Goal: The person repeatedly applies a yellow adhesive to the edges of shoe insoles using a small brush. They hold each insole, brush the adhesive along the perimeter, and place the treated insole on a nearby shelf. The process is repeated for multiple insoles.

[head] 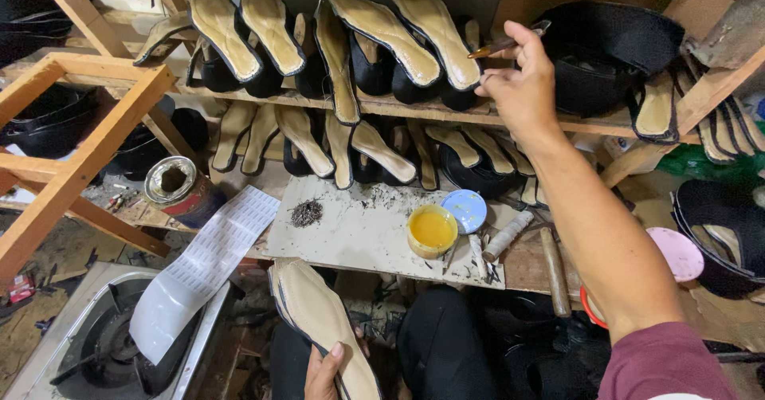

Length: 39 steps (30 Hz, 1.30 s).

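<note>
Tan-soled black shoe [323,320] lies sole-up on the lap, long axis running from upper left to lower right, gripped by the left hand [323,374]. Right hand [522,89] pinches a thin brush [507,43] at the wooden shelf [414,111].

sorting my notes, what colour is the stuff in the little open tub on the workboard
Yellow-orange, in a pale yellow tub beside its light blue lid; the head view shows it best.

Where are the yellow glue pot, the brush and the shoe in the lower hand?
glue pot [431,230], head view, on the yellow glue surface inside.
brush [500,46], head view, on the thin handle above the right hand's fingers.
shoe [323,316], head view, on the tan sole above the left hand.
</note>
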Motion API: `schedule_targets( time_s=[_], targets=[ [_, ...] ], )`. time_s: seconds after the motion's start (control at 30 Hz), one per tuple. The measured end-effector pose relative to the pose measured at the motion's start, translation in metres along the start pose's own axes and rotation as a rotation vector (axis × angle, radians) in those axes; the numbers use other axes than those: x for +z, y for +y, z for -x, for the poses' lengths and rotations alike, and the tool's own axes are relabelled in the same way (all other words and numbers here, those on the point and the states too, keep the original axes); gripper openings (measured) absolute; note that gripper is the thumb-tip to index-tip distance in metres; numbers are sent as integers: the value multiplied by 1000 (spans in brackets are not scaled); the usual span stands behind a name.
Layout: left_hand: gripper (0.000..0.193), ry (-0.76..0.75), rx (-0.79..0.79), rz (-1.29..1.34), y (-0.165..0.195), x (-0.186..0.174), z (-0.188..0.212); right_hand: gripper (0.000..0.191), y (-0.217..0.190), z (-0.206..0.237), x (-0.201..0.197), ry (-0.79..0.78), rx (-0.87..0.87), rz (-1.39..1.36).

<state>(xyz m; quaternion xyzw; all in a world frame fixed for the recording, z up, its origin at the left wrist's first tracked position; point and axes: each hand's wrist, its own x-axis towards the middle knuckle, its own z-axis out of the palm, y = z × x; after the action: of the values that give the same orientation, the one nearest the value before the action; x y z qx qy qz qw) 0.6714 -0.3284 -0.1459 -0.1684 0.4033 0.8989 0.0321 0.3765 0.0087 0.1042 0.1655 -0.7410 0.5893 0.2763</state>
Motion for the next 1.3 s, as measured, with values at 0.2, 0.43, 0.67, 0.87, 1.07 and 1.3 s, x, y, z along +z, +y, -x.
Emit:
schedule_targets(
  time_s=[0.2,0.43,0.67,0.87,1.07,1.3],
  targets=[
    [68,57,-59,-24,1,-1,-9,70,7,-2,-2,3,47,-91],
    [66,5,-65,-17,-1,-2,-14,66,-2,6,-2,-7,13,-14],
    [58,19,-120,-3,8,6,-13,22,-23,89,-2,46,-275,188],
    [50,-88,-115,-33,18,17,-7,20,-4,179,31,-321,41,235],
    [52,-186,-102,-65,17,21,2,19,31,196,37,-317,134,372],
    [54,-226,-105,-79,12,12,5,17,56,205,41,-366,-172,577]
  ],
)
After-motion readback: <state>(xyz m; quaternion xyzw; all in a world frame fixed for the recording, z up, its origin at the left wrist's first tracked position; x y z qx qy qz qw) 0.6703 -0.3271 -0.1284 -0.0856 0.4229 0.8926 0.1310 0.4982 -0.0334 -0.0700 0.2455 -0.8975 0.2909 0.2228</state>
